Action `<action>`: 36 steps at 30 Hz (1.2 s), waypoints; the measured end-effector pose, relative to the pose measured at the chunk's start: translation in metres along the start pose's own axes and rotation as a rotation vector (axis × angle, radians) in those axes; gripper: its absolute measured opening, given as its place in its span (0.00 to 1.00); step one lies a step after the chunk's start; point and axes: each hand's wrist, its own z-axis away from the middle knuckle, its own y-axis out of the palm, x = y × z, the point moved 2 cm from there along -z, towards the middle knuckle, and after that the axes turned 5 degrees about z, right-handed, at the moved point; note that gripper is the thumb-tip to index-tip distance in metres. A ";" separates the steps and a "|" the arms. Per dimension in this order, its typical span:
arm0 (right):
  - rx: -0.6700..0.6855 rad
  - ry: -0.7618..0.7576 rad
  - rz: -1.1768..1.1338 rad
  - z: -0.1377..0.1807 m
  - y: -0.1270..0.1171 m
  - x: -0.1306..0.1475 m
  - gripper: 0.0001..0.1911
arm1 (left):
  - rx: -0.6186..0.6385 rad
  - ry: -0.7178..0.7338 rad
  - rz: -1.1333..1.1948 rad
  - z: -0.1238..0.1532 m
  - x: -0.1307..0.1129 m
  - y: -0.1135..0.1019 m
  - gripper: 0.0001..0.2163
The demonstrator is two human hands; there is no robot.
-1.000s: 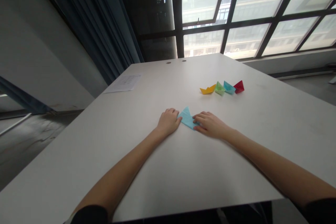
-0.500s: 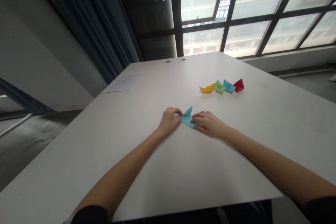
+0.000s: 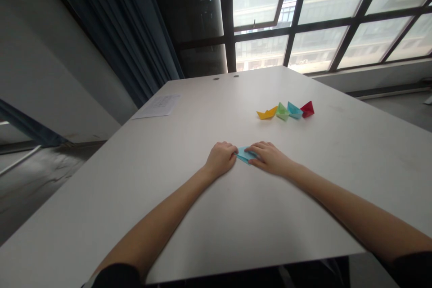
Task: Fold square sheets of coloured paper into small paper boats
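A folded piece of light-blue paper [image 3: 244,154] lies on the white table between my two hands. My left hand [image 3: 222,157] is closed on its left end, thumb and fingers pinching the edge. From the other side, my right hand [image 3: 269,157] grips the right part, with fingers on top and the thumb at the near edge. Both hands partly cover the paper, so its full shape is hidden.
Beyond my right hand stand folded paper boats in a row: yellow [image 3: 267,113], green [image 3: 282,111], blue [image 3: 294,110] and red [image 3: 307,109]. A printed sheet [image 3: 158,106] lies at the table's [image 3: 216,216] left edge. Windows and a blue curtain are behind.
The raised blue flap that stood up between my hands is now folded down flat. My left hand has shifted slightly right and its fingers have closed; the right hand has barely moved.
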 end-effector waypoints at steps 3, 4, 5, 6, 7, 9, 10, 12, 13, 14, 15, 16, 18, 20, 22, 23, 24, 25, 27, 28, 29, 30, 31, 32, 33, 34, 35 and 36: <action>-0.004 -0.032 0.026 0.000 0.000 0.000 0.15 | 0.003 -0.008 -0.025 0.000 -0.001 0.002 0.09; -0.004 -0.042 0.031 0.000 -0.001 0.000 0.16 | -0.002 -0.009 -0.028 0.001 -0.001 0.003 0.09; -0.002 -0.053 0.036 0.000 -0.002 0.000 0.16 | -0.005 -0.010 -0.033 0.001 -0.002 0.003 0.09; -0.001 -0.065 0.039 0.000 -0.003 0.000 0.16 | -0.006 -0.012 -0.040 0.001 -0.003 0.003 0.10; 0.002 -0.081 0.042 0.000 -0.004 0.000 0.17 | -0.004 -0.015 -0.051 0.001 -0.005 0.003 0.10; 0.010 -0.120 0.052 0.001 -0.006 0.001 0.19 | 0.004 -0.024 -0.082 0.002 -0.007 0.004 0.11; 0.014 -0.141 0.057 0.001 -0.007 0.001 0.20 | 0.009 -0.027 -0.099 0.002 -0.008 0.004 0.11; 0.011 -0.179 0.064 0.002 -0.008 0.001 0.19 | 0.022 -0.030 -0.125 0.002 -0.010 0.005 0.12; 0.008 -0.195 0.064 0.002 -0.009 0.002 0.17 | 0.030 -0.034 -0.136 0.002 -0.011 0.005 0.12; 0.004 -0.211 0.062 0.002 -0.008 0.003 0.16 | 0.038 -0.040 -0.147 0.002 -0.012 0.005 0.12; 0.004 -0.226 0.058 0.001 -0.008 0.003 0.14 | 0.045 -0.048 -0.158 0.002 -0.013 0.005 0.11; 0.008 -0.241 0.054 0.001 -0.008 0.004 0.13 | 0.051 -0.053 -0.168 0.001 -0.014 0.005 0.11; 0.021 -0.266 0.044 0.000 -0.009 0.007 0.13 | 0.063 -0.054 -0.183 0.001 -0.015 0.005 0.11; 0.030 -0.282 0.029 0.000 -0.011 0.009 0.13 | 0.074 -0.044 -0.193 0.001 -0.015 0.005 0.11; 0.032 -0.292 0.006 0.000 -0.014 0.011 0.13 | 0.087 -0.028 -0.197 0.002 -0.015 0.006 0.13; 0.033 -0.296 -0.009 0.001 -0.015 0.012 0.13 | 0.092 -0.023 -0.198 0.002 -0.014 0.006 0.14; 0.033 -0.299 -0.024 0.001 -0.017 0.012 0.13 | 0.097 -0.018 -0.199 0.002 -0.014 0.007 0.15; 0.032 -0.300 -0.038 0.002 -0.018 0.013 0.13 | 0.103 -0.014 -0.199 0.003 -0.013 0.007 0.16; 0.038 -0.302 -0.057 0.003 -0.018 0.012 0.13 | 0.116 -0.006 -0.190 0.003 -0.011 0.008 0.17; 0.040 -0.304 -0.061 0.003 -0.018 0.012 0.13 | 0.123 -0.003 -0.182 0.003 -0.010 0.009 0.17; 0.038 -0.305 -0.063 0.003 -0.017 0.012 0.13 | 0.130 -0.001 -0.170 0.002 -0.009 0.010 0.18; 0.035 -0.305 -0.062 0.004 -0.016 0.011 0.13 | 0.134 -0.004 -0.157 0.002 -0.008 0.010 0.18; 0.031 -0.302 -0.058 0.004 -0.015 0.011 0.13 | 0.135 -0.011 -0.145 0.002 -0.008 0.011 0.18; 0.027 -0.293 -0.051 0.003 -0.014 0.010 0.13 | 0.133 -0.019 -0.133 0.001 -0.007 0.011 0.18; 0.023 -0.276 -0.040 0.003 -0.013 0.009 0.13 | 0.127 -0.027 -0.120 0.001 -0.006 0.012 0.17; 0.017 -0.247 -0.026 0.003 -0.011 0.007 0.13 | 0.119 -0.031 -0.103 0.002 -0.006 0.012 0.17; 0.005 -0.204 -0.007 0.002 -0.010 0.005 0.13 | 0.109 -0.034 -0.083 0.002 -0.005 0.012 0.16; -0.014 -0.146 0.016 0.002 -0.009 0.002 0.14 | 0.096 -0.038 -0.058 0.002 -0.004 0.012 0.16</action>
